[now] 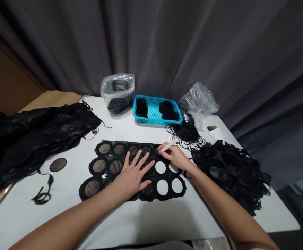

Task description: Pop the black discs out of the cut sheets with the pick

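A black rubber-like sheet (107,155) with rows of round rings lies flat on the white table. Several of its rounds hold a thin dark film, while a few at the right are open holes showing white. My left hand (132,177) rests on the sheet, palm down with fingers spread. My right hand (174,155) is closed round a white pen-like tool (170,144), its lower end near a ring in the top row. The tool's tip is hidden by the fingers, so its exact kind cannot be made out.
Black sheets (37,135) are heaped at left, beside a loose dark disc (58,164) and a black scrap (42,197). Behind stand a plastic bag (118,92), a blue basket (154,110) with black rings, and another bag (200,100). Black rings (185,133) and black cut-outs (226,170) pile at right.
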